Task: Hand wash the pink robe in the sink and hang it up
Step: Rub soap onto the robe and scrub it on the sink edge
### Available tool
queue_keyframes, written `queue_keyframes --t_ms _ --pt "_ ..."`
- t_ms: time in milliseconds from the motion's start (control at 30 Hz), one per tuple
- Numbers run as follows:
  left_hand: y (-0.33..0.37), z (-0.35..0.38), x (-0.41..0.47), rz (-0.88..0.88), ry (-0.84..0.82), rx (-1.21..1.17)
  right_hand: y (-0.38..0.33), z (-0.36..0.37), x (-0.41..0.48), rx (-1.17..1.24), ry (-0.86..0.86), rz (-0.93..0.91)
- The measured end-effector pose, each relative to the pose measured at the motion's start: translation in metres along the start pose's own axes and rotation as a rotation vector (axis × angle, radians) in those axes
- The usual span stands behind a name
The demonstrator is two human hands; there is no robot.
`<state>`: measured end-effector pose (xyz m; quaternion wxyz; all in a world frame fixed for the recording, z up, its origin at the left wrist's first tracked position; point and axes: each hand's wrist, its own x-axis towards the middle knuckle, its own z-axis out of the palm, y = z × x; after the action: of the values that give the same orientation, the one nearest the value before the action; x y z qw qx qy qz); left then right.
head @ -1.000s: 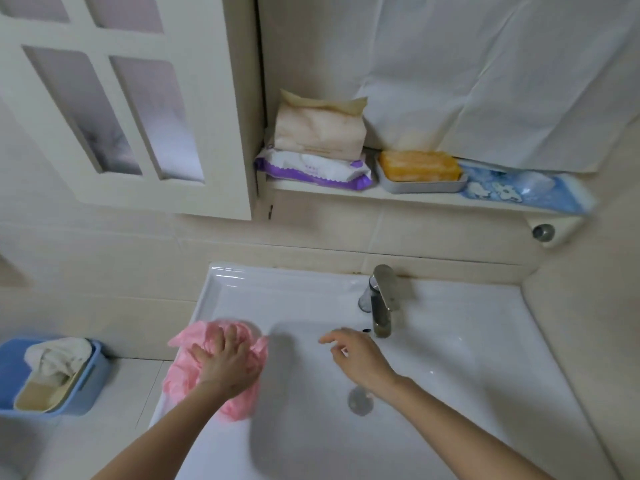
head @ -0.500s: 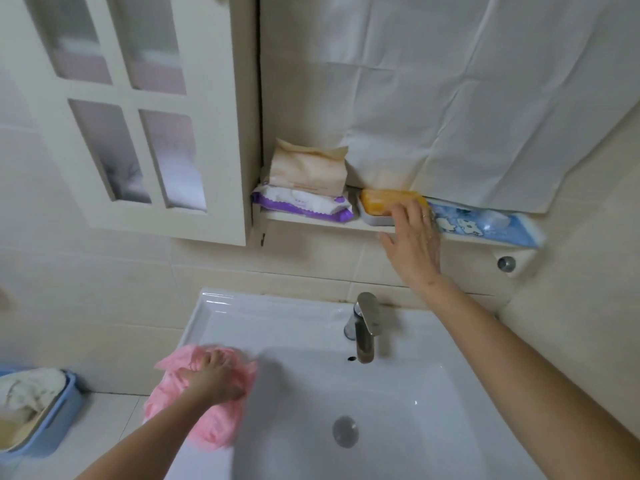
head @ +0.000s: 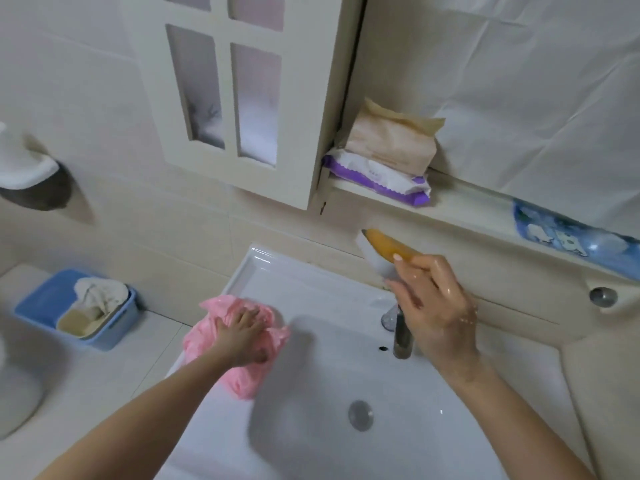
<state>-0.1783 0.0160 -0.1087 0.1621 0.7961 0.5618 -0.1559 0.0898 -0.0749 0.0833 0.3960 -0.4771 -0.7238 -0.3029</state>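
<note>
My right hand [head: 436, 306] is no longer up at the shelf [head: 467, 207]. It has lifted the soap dish [head: 375, 263] off it and is bringing it down, now in the air just above the faucet [head: 401, 337], toward 1 o'clock from the drain [head: 360, 414]. My thumb lies across the orange soap bar [head: 386, 244] and my fingers curl under the dish, so I am grasping dish and bar together. The dish is tilted, its far end pointing to 10 o'clock.

My left hand [head: 242, 332] stays where it was, spread and pressing down on the pink robe [head: 239, 379]. The fingers look straight rather than clutching. The robe sits bunched on the left rim of the sink [head: 270, 271], at 9 o'clock from the drain, with part of it hanging over the outer edge.

I judge the soap is fetched and lathering comes next. The robe still has to go down into the basin, and I see no water running, so the washing has barely begun. My hand is wet and the dish is tipped, so the bar could slide out.
</note>
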Motion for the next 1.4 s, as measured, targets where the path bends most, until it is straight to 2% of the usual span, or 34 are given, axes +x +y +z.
queue_keyframes --t_ms 100,167,300,367,500,667,767,833,867,933,1000,1233,1400 --pt "-0.003 0.002 -0.002 0.012 0.007 -0.027 -0.028 0.039 -0.021 0.048 -0.076 -0.057" --pt "-0.005 0.0 -0.004 0.026 -0.002 -0.039 -0.044 0.082 -0.041 0.093 -0.211 -0.053" --pt "-0.024 0.001 0.001 0.113 -0.031 -0.001 -0.072 0.175 -0.065 0.106 -0.556 0.1" --pt "-0.038 0.004 0.009 0.15 -0.036 -0.007 -0.084 0.214 -0.07 0.038 -0.751 0.132" --pt "-0.057 0.011 0.026 0.182 0.028 -0.081 -0.096 0.271 -0.082 0.024 -1.017 0.29" --pt "-0.057 0.014 0.036 0.177 0.055 -0.068 -0.108 0.302 -0.087 0.069 -1.09 0.349" --pt "-0.058 0.016 0.037 0.182 0.051 -0.07 -0.107 0.304 -0.094 0.196 -0.936 0.493" --pt "-0.059 0.016 0.038 0.184 0.041 -0.089 -0.095 0.305 -0.093 0.181 -0.849 0.605" --pt "-0.059 0.016 0.038 0.185 0.033 -0.095 -0.087 0.306 -0.09 0.157 -0.875 0.641" --pt "-0.058 0.015 0.038 0.189 0.023 -0.096 -0.068 0.311 -0.083 0.109 -1.061 0.67" --pt "-0.058 0.014 0.037 0.191 0.026 -0.091 -0.057 0.318 -0.076 0.063 -1.204 0.61" --pt "-0.058 0.013 0.035 0.201 0.014 -0.072 -0.057 0.324 -0.065 -0.056 -1.261 0.37" --pt "-0.074 -0.006 0.041 0.303 -0.243 -0.187 -0.054 0.323 -0.065 -0.01 -1.202 0.391"
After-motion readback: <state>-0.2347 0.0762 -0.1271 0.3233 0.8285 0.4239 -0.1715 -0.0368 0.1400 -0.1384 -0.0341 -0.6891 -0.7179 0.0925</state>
